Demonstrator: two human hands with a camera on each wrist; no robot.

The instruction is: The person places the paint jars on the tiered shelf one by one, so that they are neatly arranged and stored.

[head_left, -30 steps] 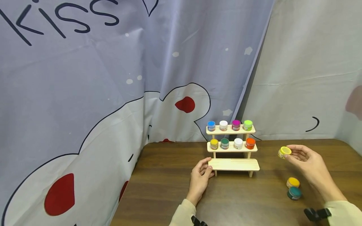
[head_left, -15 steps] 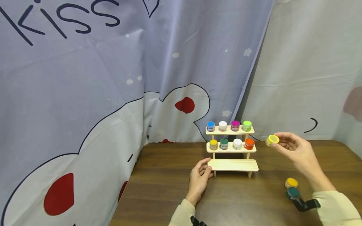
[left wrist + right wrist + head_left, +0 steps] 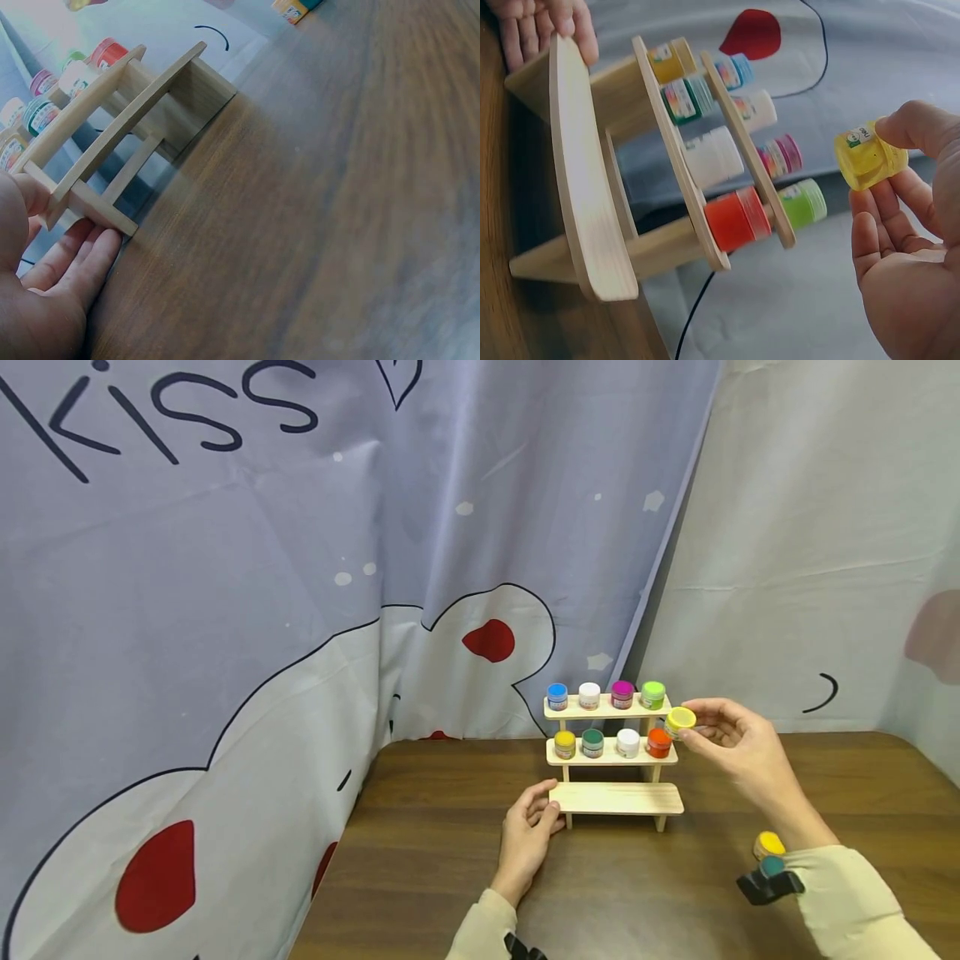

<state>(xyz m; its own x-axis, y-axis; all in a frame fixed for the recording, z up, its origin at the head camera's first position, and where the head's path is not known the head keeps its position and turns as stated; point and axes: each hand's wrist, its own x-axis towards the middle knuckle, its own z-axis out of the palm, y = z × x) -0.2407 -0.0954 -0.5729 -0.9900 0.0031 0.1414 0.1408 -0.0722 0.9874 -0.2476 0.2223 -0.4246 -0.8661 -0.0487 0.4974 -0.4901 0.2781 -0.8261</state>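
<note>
A three-tier wooden display stand (image 3: 617, 798) stands on the table, its bottom shelf bare. My left hand (image 3: 527, 839) holds the left end of that shelf, thumb at the front edge and fingers by the leg (image 3: 105, 210). Between thumb and fingers of my right hand (image 3: 738, 752) is a yellow paint jar (image 3: 866, 156), raised beside the right end of the upper shelves. Blue (image 3: 557, 697), white, purple and light green jars line the top shelf. The middle shelf carries yellow, dark green, white and orange-red (image 3: 659, 743) ones.
On the brown table (image 3: 442, 877), an orange-yellow jar (image 3: 768, 844) and a teal jar (image 3: 772, 866) stand at the right, partly covered by my right sleeve and its black wrist mount. A printed curtain (image 3: 300, 527) hangs behind the table.
My right hand has carried the yellow paint jar leftward and up, from over the right side of the table to the stand's right end. My left hand stays at the bottom shelf.
</note>
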